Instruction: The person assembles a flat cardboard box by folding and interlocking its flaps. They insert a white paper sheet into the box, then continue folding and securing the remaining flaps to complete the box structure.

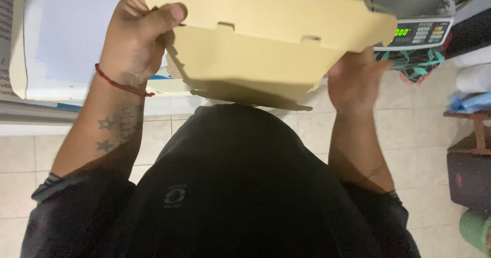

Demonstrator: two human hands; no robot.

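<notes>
One cardboard box (266,38), tan and flat-sided, is up in front of the chest, held between two hands. The left hand (135,38) grips its left edge, thumb hooked over the top rim and pressed against the card, fingers hidden behind it. The right hand (355,79) is under the box's right corner, blurred; it touches the card, but whether the fingers are curled or spread I cannot tell. Two small tab slots show along the fold of the box, and a flap juts out at its lower edge. What lies inside the box is hidden from here.

One red string bracelet (120,84) circles the left wrist. One weighing scale (422,33) sits behind the box at upper right, with a green lit display and a pad of small coloured buttons. At upper left lies one white sheet (76,27) on a pale tray-like board. Below, a black shirt (245,186) and a tiled floor (20,160).
</notes>
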